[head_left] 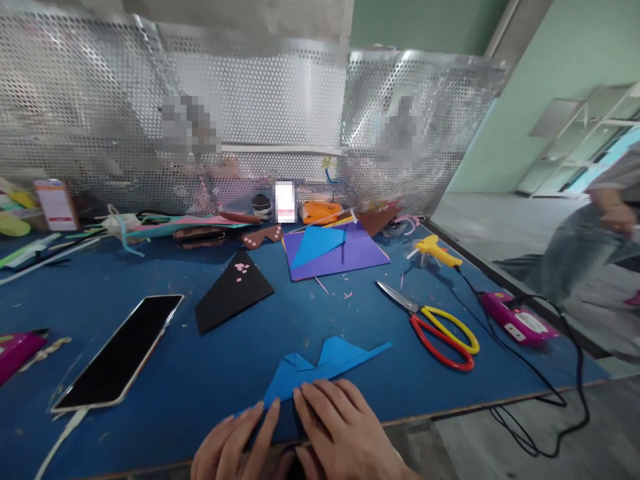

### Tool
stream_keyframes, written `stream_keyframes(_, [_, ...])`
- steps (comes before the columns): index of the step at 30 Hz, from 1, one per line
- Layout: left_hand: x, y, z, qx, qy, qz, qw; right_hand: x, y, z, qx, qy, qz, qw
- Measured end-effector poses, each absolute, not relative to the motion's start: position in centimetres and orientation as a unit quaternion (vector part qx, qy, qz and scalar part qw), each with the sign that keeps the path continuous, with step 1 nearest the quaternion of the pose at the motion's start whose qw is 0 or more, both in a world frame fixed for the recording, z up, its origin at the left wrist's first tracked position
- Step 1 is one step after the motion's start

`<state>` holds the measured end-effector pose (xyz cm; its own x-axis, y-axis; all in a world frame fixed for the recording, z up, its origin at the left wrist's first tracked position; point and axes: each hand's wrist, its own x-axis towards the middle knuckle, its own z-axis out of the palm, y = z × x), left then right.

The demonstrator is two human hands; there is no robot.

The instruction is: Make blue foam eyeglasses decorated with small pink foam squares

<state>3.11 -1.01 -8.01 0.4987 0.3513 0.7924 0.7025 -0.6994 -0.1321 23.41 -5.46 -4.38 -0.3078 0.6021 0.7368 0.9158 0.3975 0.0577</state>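
Observation:
A folded blue paper (pixel 320 368) lies on the blue table (pixel 210 387) near its front edge. My left hand (pixel 240 447) rests flat on the paper's near left corner, fingers stretched out. My right hand (pixel 340 433) lies beside it, fingers flat and pressing on the paper's near edge. Both hands touch the paper and each other at the bottom of the view.
A phone (pixel 123 353) lies at the left, a black paper triangle (pixel 233 293) behind it. Scissors (pixel 435 323) with red and yellow handles, a yellow glue gun (pixel 437 252) and a pink device (pixel 517 321) with black cable sit right. Purple and blue sheets (pixel 335 257) lie behind. A person (pixel 595 240) stands at far right.

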Motion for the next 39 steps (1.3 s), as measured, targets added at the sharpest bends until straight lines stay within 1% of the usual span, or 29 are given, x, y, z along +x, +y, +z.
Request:
stream_keyframes(3, [3.7,-1.4,-7.1,-0.837,-0.3,-0.4,0.223,23.2,-6.2,-4.3,-0.495,-0.794,-0.187,0.3])
stream_keyframes(7, [4.4,-1.9,-6.3,-0.834,-0.329,-0.407,0.174,23.6,-6.8,-3.9,-0.508,-0.806,-0.109,0.283])
stream_keyframes(12, [3.8,-2.4,-6.1,-0.85,-0.331,-0.376,0.163,23.9,-7.0,-3.7,-0.504,-0.814,-0.068,0.281])
stream_keyframes(15, [3.3,-2.7,-6.0,-0.855,-0.328,-0.369,0.158,24.0,-7.1,-3.5,-0.509,-0.815,-0.062,0.27])
stream_keyframes(19, [3.2,-2.9,-6.0,-0.851,-0.34,-0.367,0.157,23.9,-7.3,-2.9,-0.519,-0.821,-0.065,0.227])
stream_keyframes(21, [3.3,-2.9,-6.1,-0.85,-0.343,-0.368,0.155,23.8,-7.2,-2.7,-0.522,-0.821,-0.068,0.22])
stream_keyframes(32, [3.5,-2.1,-6.0,-0.843,-0.326,-0.401,0.146,23.2,-6.5,-3.3,-0.51,-0.821,-0.073,0.244])
stream_keyframes(39, [3.5,-2.3,-5.9,-0.848,-0.327,-0.387,0.154,24.9,-7.5,-3.3,-0.498,-0.828,-0.093,0.243])
